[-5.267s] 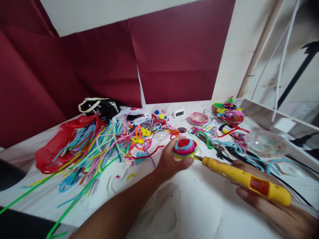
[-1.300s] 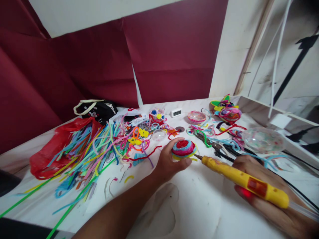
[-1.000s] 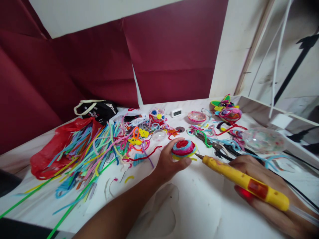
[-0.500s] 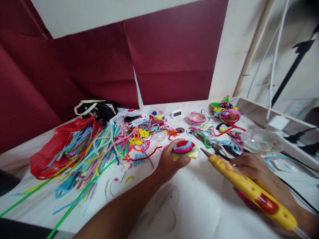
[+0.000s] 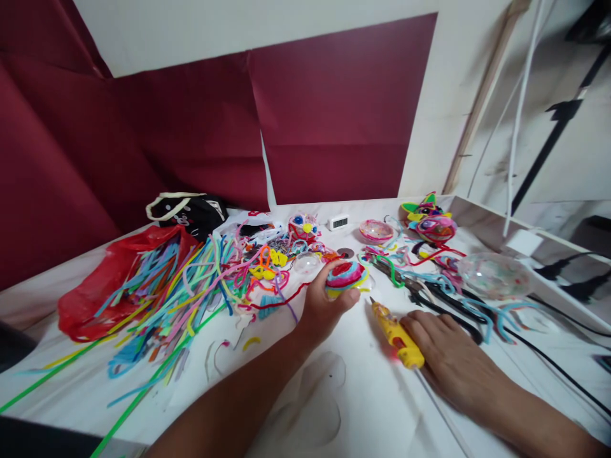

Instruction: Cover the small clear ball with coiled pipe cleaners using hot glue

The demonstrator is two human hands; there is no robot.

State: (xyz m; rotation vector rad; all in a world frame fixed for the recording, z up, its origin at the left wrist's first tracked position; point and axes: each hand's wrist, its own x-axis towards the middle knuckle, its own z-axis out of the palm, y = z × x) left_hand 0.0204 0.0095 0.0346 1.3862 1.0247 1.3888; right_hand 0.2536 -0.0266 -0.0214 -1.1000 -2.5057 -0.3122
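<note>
My left hand (image 5: 327, 299) is closed round a clear dome (image 5: 347, 277) covered with coiled red, pink, blue and yellow pipe cleaner. To its right, my right hand (image 5: 436, 340) is beside a yellow glue gun (image 5: 395, 334), whose tip points toward the dome. The fingers of my right hand lie along the gun's right side, and its grip is mostly hidden. Just behind the gun lie dark-handled pliers (image 5: 436, 302). A dark red pipe cleaner (image 5: 281, 304) stretches left from my left hand.
A red bag (image 5: 98, 286) and many loose pipe cleaners (image 5: 200, 280) cover the left side. A small white clock (image 5: 338, 222), a pink-rimmed bowl (image 5: 376, 231) and a colourful figure (image 5: 429, 219) stand at the back. A clear dome (image 5: 496, 275) and cables lie on the right.
My right hand and the glue gun have moved left and lower onto the table, with the gun's tip nearer the dome. My left hand still holds the dome, turned slightly.
</note>
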